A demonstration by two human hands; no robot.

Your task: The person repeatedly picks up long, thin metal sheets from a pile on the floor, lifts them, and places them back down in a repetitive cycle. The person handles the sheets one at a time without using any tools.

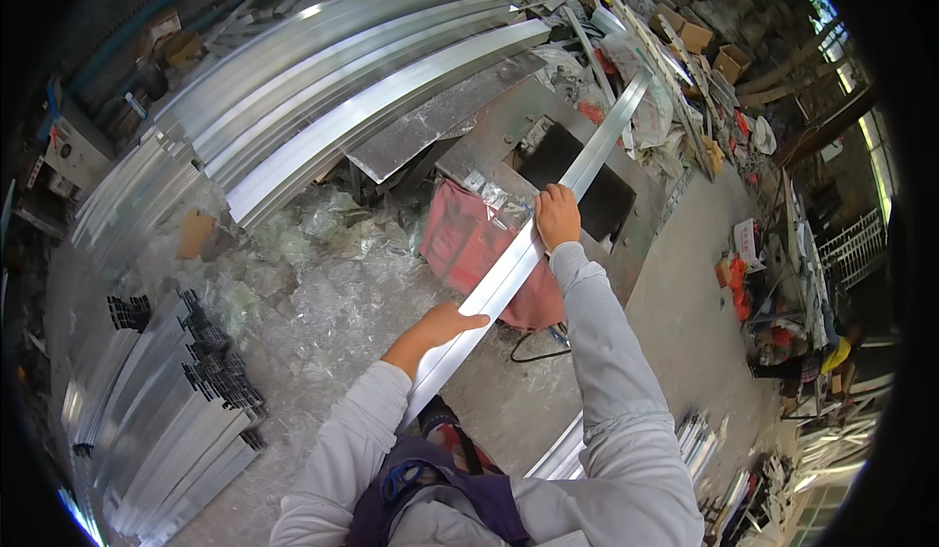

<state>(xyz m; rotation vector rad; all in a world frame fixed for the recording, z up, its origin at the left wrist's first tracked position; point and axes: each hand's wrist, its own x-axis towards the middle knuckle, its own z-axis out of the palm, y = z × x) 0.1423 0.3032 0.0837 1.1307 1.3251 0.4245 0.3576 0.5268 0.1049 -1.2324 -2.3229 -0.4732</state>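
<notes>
A long silvery metal profile (504,275) runs slantwise in front of me, from near my legs up to the far right. Toward its lower end my left hand (442,330) grips one edge, thumb on top and the other fingers mostly hidden. Further up, my right hand (558,216) is wrapped over the profile. The far part passes above a grey metal worktable (494,138) with a dark rectangular area (559,156). A faded red cloth (458,236) hangs at the table's near side, partly behind the profile.
Long metal profiles (352,107) lie stacked at the far left. Bundled profiles with dark ends (176,420) lie at the lower left. Crumpled clear plastic film (313,224) covers floor beside the stack. Scrap and cardboard boxes (729,61) pile up at the far right.
</notes>
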